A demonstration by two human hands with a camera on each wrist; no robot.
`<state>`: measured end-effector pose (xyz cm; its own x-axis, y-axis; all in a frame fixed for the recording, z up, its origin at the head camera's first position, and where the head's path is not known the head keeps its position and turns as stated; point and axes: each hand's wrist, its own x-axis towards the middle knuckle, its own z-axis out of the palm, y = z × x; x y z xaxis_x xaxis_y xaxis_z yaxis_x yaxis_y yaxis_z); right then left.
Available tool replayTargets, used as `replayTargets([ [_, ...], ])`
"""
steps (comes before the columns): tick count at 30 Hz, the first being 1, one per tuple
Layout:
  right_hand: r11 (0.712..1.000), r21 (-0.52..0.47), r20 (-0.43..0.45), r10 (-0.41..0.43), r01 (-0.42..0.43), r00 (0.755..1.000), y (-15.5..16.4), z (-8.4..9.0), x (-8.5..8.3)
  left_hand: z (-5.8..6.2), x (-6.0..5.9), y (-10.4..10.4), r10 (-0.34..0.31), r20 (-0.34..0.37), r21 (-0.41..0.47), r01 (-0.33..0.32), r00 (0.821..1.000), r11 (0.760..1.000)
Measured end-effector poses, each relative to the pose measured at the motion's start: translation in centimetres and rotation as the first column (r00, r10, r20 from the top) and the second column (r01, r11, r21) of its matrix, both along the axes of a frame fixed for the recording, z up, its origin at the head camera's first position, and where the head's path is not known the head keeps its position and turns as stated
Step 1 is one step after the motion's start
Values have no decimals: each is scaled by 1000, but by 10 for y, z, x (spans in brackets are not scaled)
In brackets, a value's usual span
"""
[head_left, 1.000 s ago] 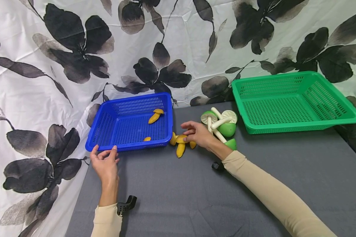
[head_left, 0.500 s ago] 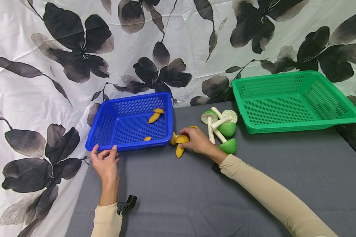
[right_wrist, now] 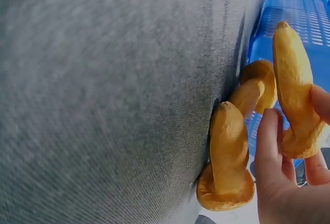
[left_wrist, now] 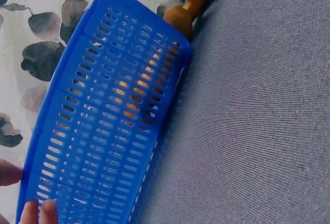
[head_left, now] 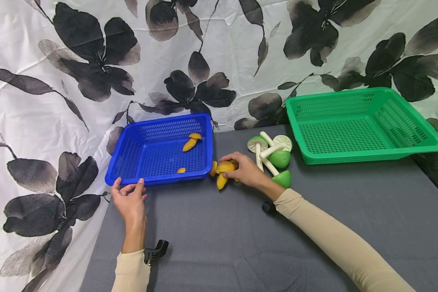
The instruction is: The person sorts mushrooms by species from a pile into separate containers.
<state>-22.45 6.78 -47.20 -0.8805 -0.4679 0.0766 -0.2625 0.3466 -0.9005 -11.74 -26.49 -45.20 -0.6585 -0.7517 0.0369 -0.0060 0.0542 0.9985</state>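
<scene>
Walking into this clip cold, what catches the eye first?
The right hand pinching yellow toy mushrooms just outside the blue basket, whose near rim the left hand holds. Next, green-capped mushrooms piled beside the green basket.

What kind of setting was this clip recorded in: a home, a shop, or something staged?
Probably a staged recording setup, not a lived-in room. A floral sheet hangs as a backdrop behind a grey-covered table, which bears only a blue basket, a green basket and toy mushrooms, yellow and green.
</scene>
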Motion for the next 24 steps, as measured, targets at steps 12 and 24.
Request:
replayTargets([
  [12, 935, -349, 311, 57, 59, 949, 3, 7, -1, 1, -1, 0, 0, -12, 9, 0, 1000, 1000],
  [24, 917, -375, 353, 7, 135, 936, 8, 22, -8, 2, -1, 0, 4, -5, 3, -4, 1000, 1000],
])
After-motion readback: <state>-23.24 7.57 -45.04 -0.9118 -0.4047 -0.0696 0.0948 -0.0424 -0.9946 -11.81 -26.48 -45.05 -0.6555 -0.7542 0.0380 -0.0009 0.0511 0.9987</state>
